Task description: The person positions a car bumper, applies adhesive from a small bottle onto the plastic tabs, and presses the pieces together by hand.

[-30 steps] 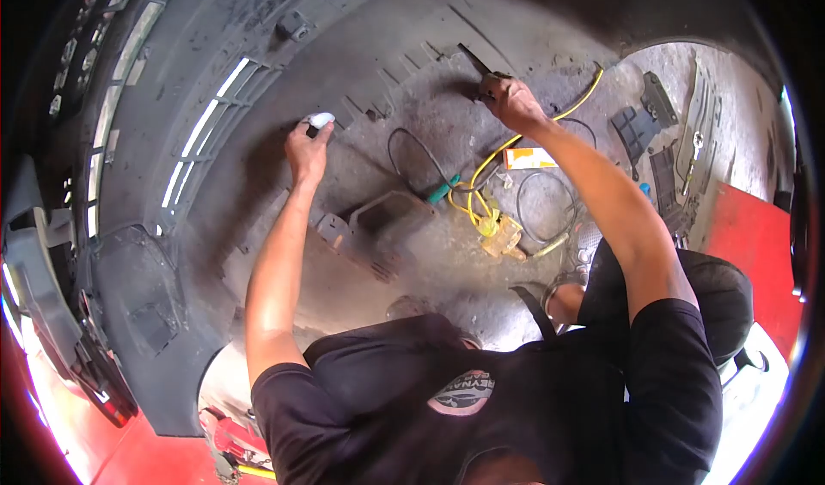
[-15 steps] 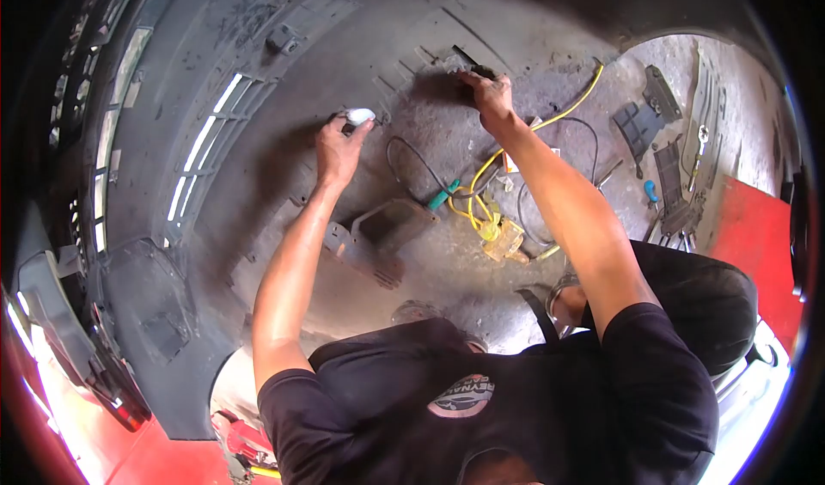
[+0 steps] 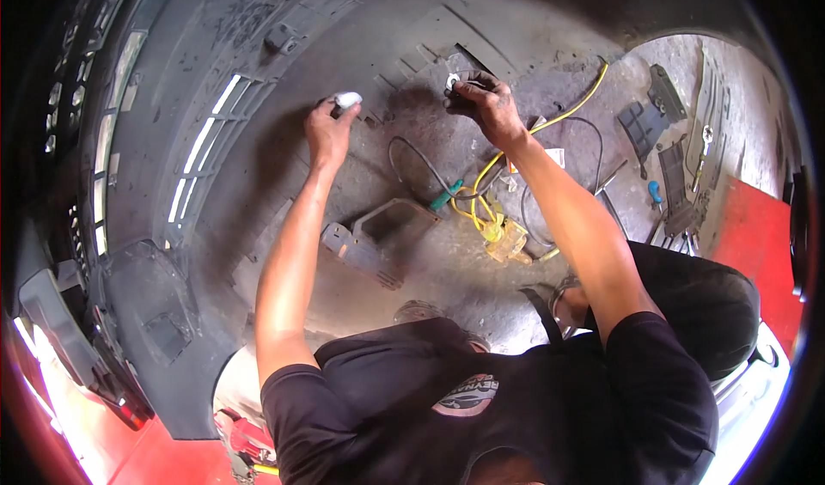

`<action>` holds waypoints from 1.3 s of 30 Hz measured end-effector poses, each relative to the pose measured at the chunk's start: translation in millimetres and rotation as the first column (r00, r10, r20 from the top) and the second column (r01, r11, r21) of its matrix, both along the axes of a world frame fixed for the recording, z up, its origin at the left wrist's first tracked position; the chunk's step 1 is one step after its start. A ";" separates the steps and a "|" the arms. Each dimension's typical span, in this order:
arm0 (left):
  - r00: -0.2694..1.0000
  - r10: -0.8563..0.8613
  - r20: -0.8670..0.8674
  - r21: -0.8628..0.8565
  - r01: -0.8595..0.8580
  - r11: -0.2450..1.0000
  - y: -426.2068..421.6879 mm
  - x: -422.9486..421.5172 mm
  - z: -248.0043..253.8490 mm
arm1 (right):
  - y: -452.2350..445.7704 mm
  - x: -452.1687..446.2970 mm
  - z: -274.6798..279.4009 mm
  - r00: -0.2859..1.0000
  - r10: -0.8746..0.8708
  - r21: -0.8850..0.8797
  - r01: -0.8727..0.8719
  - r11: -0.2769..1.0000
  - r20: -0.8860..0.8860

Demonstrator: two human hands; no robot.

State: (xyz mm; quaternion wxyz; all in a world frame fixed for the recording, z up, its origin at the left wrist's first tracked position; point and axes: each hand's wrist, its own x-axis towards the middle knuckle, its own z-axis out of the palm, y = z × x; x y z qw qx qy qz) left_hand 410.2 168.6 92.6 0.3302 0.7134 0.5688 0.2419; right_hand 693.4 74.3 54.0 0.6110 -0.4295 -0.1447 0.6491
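My left hand (image 3: 329,133) pinches a small white rounded piece (image 3: 347,100) between thumb and fingers; its kind is unclear. It hovers beside the large dark plastic bumper cover (image 3: 155,296) that curves along the left and over the top. My right hand (image 3: 490,107) has its fingers closed on a small pale ring-shaped piece (image 3: 452,81), close to a dark slot (image 3: 471,55) in the grey surface. The darkened fingertips hide part of that piece. Below my hands lies a dark bracket-like plastic part (image 3: 361,249) with a looped arm.
A yellow cord (image 3: 571,111) runs to a yellow outlet block (image 3: 505,237) near a green-handled item (image 3: 446,195). Black plastic pieces (image 3: 643,128), a blue item (image 3: 656,192) and metal tools (image 3: 683,243) lie on the right. A red surface (image 3: 756,253) stands beyond them.
My left hand has moved slightly up and left with the white piece. My right hand has turned and shifted a little down, bringing the pale ring-shaped piece into view.
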 end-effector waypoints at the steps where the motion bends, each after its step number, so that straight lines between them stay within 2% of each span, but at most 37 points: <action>1: 1.000 0.022 -0.006 0.003 -0.022 1.000 6.1 -3.3 -4.5 | -0.8 -2.2 2.1 1.000 0.003 -0.002 -0.003 1.000 -0.004; 5: 0.998 0.058 -0.036 -0.002 -0.058 0.998 19.7 -13.2 -17.3 | -5.4 -7.7 2.9 1.000 0.017 0.013 -0.016 1.000 -0.022; 8: 0.998 0.050 -0.040 -0.015 -0.051 0.999 19.6 -16.9 -25.6 | -5.7 -4.9 -7.2 0.999 -0.015 -0.026 0.016 1.000 0.042; 11: 0.998 0.065 -0.015 -0.045 -0.066 0.997 21.0 -20.1 -35.8 | -1.1 0.6 -34.7 0.939 -0.050 -0.147 0.105 0.984 0.339; 14: 0.997 0.071 -0.033 -0.044 -0.072 0.996 19.6 -17.1 -31.5 | 6.6 -2.8 -30.7 0.955 -0.217 -0.257 0.265 0.929 0.203; 20: 0.999 0.045 -0.015 -0.037 -0.045 0.998 18.8 -19.2 -33.9 | 33.1 -3.7 -46.6 0.854 -0.238 -0.198 0.361 0.911 0.462; 23: 0.999 0.046 -0.013 -0.044 -0.046 0.998 17.7 -19.1 -33.4 | 35.8 -7.2 -30.8 0.855 -0.225 -0.224 0.361 0.905 0.467; 26: 0.999 0.050 -0.012 -0.044 -0.051 0.998 16.6 -18.2 -31.8 | 30.6 -6.7 -44.3 0.892 -0.297 -0.156 0.365 0.918 0.342; 29: 0.998 0.060 -0.012 -0.065 -0.060 0.996 13.9 -13.8 -20.4 | 22.9 -4.3 -43.8 0.821 -0.265 -0.084 0.353 0.932 0.505; 32: 0.999 0.052 -0.014 -0.067 -0.053 0.996 14.1 -13.9 -20.4 | 18.9 -5.9 -30.2 0.919 -0.371 -0.113 0.385 0.916 0.132; 35: 0.999 0.047 -0.023 -0.059 -0.048 0.997 14.4 -14.5 -20.3 | 20.2 -6.2 -33.5 0.913 -0.365 -0.085 0.384 0.919 0.180; 38: 0.999 0.046 -0.026 -0.050 -0.048 0.998 15.3 -16.4 -23.8 | 22.7 -12.4 -29.7 0.891 -0.436 -0.086 0.448 0.890 0.126; 39: 0.999 0.046 -0.027 -0.046 -0.047 0.998 15.6 -17.1 -25.4 | 25.0 -13.7 -37.1 0.881 -0.438 -0.078 0.456 0.887 0.178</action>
